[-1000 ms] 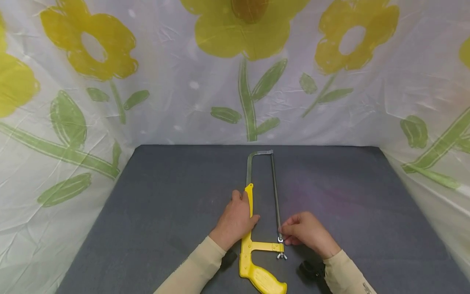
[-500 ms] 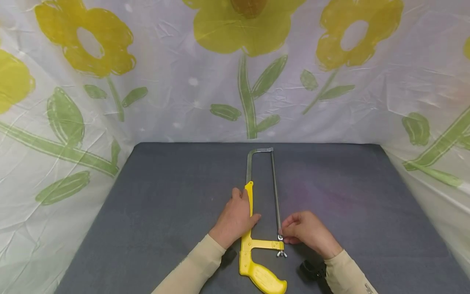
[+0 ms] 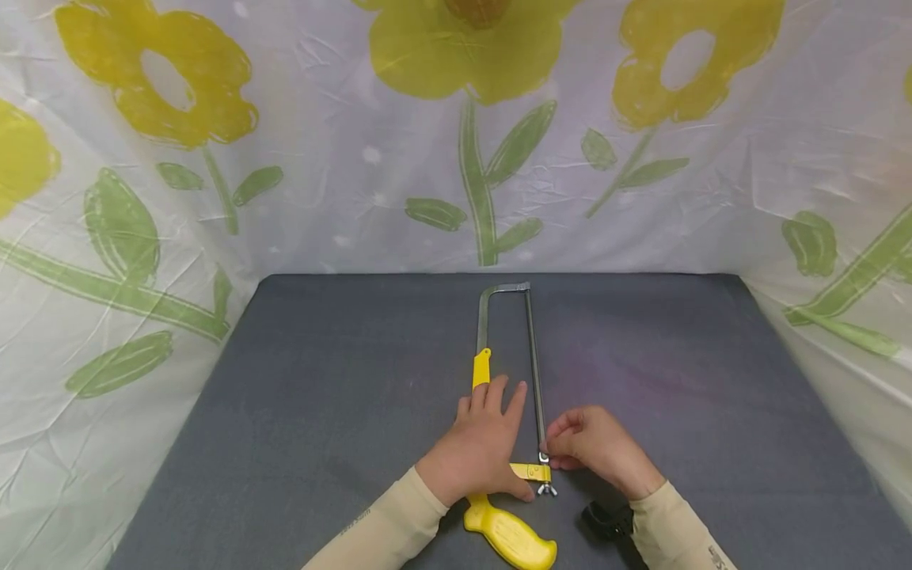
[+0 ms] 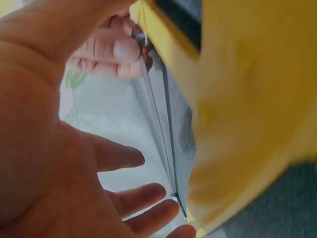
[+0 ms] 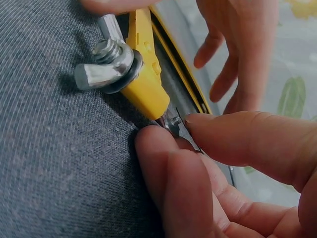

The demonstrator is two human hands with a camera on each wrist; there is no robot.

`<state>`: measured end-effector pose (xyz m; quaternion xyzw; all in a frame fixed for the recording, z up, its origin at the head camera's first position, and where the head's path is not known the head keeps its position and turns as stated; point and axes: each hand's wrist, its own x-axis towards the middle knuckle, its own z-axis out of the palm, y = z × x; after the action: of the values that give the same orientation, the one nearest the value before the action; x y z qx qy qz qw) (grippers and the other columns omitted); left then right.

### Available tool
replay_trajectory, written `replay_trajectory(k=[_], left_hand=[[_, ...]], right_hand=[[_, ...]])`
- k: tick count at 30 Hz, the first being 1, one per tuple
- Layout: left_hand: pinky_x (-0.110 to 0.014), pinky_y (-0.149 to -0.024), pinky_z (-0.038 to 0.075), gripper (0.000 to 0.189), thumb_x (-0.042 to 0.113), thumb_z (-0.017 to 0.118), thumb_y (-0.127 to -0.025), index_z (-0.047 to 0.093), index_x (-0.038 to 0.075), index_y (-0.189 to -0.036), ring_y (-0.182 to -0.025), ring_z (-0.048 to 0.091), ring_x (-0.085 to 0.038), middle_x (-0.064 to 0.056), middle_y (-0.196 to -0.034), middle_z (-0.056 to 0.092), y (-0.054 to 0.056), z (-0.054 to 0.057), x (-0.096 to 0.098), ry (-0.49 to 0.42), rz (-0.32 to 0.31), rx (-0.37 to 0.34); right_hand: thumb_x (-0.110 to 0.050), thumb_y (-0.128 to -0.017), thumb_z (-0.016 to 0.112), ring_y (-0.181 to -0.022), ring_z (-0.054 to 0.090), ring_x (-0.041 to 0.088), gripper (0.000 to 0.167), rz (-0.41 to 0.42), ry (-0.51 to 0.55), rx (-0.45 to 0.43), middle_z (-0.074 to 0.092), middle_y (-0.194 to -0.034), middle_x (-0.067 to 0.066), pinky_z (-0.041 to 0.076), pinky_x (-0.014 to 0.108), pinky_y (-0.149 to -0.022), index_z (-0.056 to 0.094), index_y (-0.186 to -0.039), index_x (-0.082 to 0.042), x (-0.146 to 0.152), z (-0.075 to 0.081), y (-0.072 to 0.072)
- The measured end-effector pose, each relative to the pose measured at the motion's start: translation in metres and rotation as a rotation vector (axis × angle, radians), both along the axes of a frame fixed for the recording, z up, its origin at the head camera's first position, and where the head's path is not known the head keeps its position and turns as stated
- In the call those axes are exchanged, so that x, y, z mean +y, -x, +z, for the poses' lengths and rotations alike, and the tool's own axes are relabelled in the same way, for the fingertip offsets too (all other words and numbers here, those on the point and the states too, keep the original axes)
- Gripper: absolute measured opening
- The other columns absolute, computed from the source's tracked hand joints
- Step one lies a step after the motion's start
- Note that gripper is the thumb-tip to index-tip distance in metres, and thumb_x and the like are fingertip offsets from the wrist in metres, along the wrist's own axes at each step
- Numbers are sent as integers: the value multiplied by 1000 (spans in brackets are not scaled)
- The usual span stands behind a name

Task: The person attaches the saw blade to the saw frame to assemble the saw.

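Note:
A hacksaw with a yellow handle lies on the dark table, its steel frame end pointing away. The blade runs along its right side, down to a wing nut below the yellow cross arm. My right hand pinches the blade's near end, right at the metal holder pin. Spread fingers show on my left hand, which lies over the yellow part of the frame and hides much of it. In the left wrist view that hand has its fingers extended beside the frame.
The dark cloth-covered table reaches back to a white curtain printed with yellow flowers, which also hangs at both sides. A black strap-like item sits at the right wrist.
My left hand has let go of the yellow frame, spread its fingers and moved slightly right and nearer over the cross arm. The right hand keeps its pinch at the blade's end.

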<state>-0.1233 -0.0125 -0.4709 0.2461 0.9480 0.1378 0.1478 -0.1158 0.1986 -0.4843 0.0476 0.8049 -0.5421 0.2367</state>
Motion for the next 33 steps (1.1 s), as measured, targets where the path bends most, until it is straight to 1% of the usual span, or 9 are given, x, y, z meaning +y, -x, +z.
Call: replay_trajectory(k=[6, 11, 14, 18, 23, 26, 28, 30, 33], left_hand=[[-57, -123, 36, 136, 71, 93, -69, 26, 11, -172, -158, 30, -37, -15, -175, 24, -6, -1, 6, 0, -48, 55], [-56, -121, 37, 138, 76, 91, -68, 29, 7, -171, -156, 33, -37, -17, -173, 30, -9, -1, 8, 27, -52, 142], [-55, -119, 38, 140, 76, 93, -65, 31, 7, -170, -153, 36, -35, -17, -171, 33, -9, -2, 9, 45, -58, 177], [-55, -121, 38, 141, 71, 97, -63, 30, 10, -170, -152, 36, -33, -15, -171, 33, -9, -2, 11, 54, -73, 172], [-52, -122, 40, 135, 68, 97, -67, 32, 10, -170, -151, 38, -32, -14, -170, 35, -7, -1, 11, 56, -107, 234], [-49, -120, 43, 132, 70, 96, -67, 36, 10, -169, -147, 41, -30, -13, -166, 40, -7, -1, 11, 65, -123, 268], [-45, -115, 46, 129, 71, 96, -65, 42, 11, -165, -139, 44, -27, -10, -158, 47, -7, 0, 11, 70, -134, 269], [-37, -104, 50, 115, 69, 97, -65, 53, 11, -154, -123, 49, -23, -7, -140, 55, -7, 1, 11, 74, -147, 266], [-26, -79, 52, 71, 53, 98, -74, 68, 15, -126, -94, 53, -14, 1, -108, 60, -9, 7, 9, 43, -182, 225]], right_hand=[[-7, -91, 82, -73, 76, 18, 18, -2, 0, -7, 77, -83, 6, 66, 36, -70, 73, -100, 6, 0, 1, 1], [-7, -92, 82, -72, 75, 18, 18, 3, 15, 2, 78, -84, 7, 66, 37, -70, 72, -100, 6, 2, 1, 1], [-7, -93, 81, -73, 74, 17, 18, 8, 18, 11, 79, -87, 7, 66, 37, -71, 72, -101, 7, 2, 0, 2], [-7, -93, 80, -73, 72, 16, 18, 7, 6, 9, 79, -88, 8, 66, 37, -71, 72, -102, 6, 2, 0, 2], [-6, -91, 82, -73, 72, 17, 19, -4, -12, 6, 79, -86, 8, 65, 37, -71, 72, -102, 6, 1, 0, 2], [-6, -91, 82, -72, 72, 17, 19, -5, -18, 5, 79, -86, 8, 65, 36, -70, 72, -102, 6, 1, 0, 2], [-6, -91, 82, -72, 72, 17, 18, -4, -23, 5, 79, -85, 7, 65, 36, -70, 72, -101, 5, 0, 0, 2], [-6, -92, 82, -73, 73, 17, 17, -1, -27, 4, 78, -85, 6, 66, 36, -70, 73, -100, 5, 0, -1, 3], [-5, -92, 80, -74, 74, 17, 15, 4, -17, 9, 77, -85, 6, 66, 36, -71, 73, -100, 5, 0, -1, 2]])
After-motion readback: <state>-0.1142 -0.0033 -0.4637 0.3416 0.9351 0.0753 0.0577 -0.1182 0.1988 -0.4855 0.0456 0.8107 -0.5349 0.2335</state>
